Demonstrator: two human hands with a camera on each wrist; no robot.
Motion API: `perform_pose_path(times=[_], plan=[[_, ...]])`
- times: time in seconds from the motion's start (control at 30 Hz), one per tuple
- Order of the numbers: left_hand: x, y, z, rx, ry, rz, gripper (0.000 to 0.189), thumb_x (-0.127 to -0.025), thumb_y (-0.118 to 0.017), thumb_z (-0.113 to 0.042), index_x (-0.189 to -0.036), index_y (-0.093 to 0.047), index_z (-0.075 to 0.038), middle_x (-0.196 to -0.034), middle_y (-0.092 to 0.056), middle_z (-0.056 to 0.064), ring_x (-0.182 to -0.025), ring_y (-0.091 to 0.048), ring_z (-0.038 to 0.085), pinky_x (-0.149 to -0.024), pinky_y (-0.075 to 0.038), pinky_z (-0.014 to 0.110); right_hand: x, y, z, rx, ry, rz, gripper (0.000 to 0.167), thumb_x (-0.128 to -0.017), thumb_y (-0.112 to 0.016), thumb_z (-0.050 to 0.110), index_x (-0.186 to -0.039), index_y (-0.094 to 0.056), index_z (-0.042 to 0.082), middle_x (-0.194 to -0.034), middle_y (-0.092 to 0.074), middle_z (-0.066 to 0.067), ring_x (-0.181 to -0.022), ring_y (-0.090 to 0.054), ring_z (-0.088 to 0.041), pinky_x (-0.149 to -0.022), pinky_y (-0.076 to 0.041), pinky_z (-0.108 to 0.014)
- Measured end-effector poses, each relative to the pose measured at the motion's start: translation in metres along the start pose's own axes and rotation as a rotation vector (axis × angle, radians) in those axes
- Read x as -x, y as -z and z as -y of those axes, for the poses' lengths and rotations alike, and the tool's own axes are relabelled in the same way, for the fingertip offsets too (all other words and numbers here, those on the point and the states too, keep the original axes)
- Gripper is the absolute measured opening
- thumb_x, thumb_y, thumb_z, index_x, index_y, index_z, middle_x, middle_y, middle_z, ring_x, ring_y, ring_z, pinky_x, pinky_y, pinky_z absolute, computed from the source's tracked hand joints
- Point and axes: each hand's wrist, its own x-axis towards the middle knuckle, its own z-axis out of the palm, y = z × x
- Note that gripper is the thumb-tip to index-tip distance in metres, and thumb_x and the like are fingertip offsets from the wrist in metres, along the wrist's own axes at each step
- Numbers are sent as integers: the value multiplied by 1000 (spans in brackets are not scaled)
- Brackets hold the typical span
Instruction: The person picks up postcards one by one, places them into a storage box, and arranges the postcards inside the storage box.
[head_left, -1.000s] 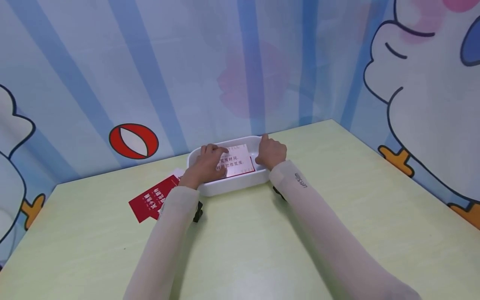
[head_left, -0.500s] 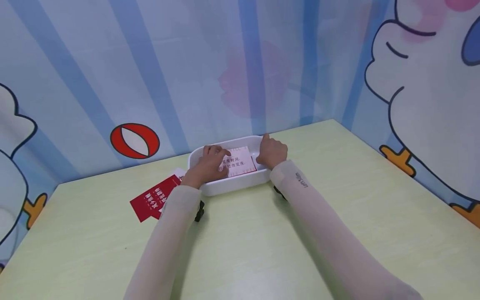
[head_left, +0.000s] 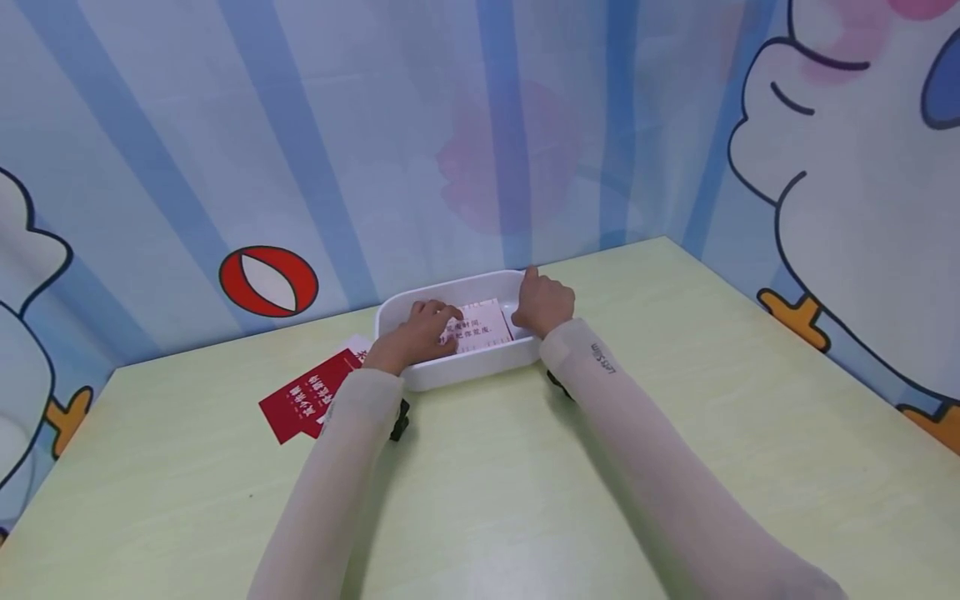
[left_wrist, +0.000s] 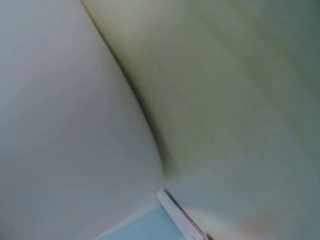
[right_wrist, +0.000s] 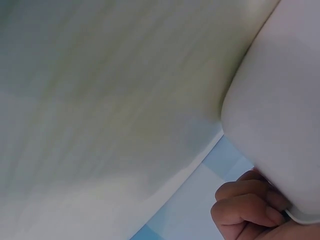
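Observation:
A white tray [head_left: 468, 367] with rounded corners stands against the back of the table. My right hand [head_left: 543, 304] grips the rim at its right end; in the right wrist view the curled fingers [right_wrist: 245, 202] press up against the tray wall [right_wrist: 280, 110]. My left hand [head_left: 420, 335] reaches over the tray's near left side, its fingers and thumb spread over a white card [head_left: 483, 327] printed with dark characters. That card lies inside the tray, its left part covered by the hand. The left wrist view shows only the tray wall [left_wrist: 75, 115] and table, no fingers.
Red cards [head_left: 303, 400] and a white one [head_left: 356, 346] lie overlapping on the table [head_left: 480, 500] left of the tray, partly behind the left sleeve. A blue striped backdrop [head_left: 375, 150] with cartoon figures rises right behind the table.
The white card has sunk lower and flatter in the tray, and the red edge below it no longer shows. My left hand has lowered with it. The right hand stays on the tray rim.

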Motion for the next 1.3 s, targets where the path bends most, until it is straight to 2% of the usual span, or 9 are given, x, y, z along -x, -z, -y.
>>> perform_pose_path(times=[0.4,0.63,0.87,1.3], plan=[[-1,3,-2,35,20,32,47,-100,-50,-27,-145,-43,-15,-158,-31,14,-146,-23,33,-119,-31,57,-6,1,-2,-5,2,-1,69,-89,-70,30,-144,-39,2,-115,-69,-15,-98,-69,-27,-91,-57,-43],[-2,3,-4,47,37,36,52,-99,-52,-30,-147,-41,-17,-158,-33,12,-144,-28,31,-120,-28,58,-5,1,-3,-17,-7,13,69,-89,-70,29,-144,-38,2,-118,-68,-15,-100,-68,-27,-94,-56,-44],[-3,3,-3,37,35,40,51,-99,-51,-30,-147,-40,-17,-156,-36,12,-144,-30,31,-120,-26,60,-5,1,-4,-28,0,1,70,-89,-70,28,-145,-38,1,-117,-69,-16,-98,-69,-27,-92,-56,-44],[-2,1,1,32,25,47,54,-99,-51,-31,-149,-39,-13,-159,-33,14,-147,-27,33,-120,-24,63,-2,2,-1,-33,-2,30,72,-89,-70,29,-146,-36,2,-120,-67,-16,-103,-68,-28,-94,-56,-44]])
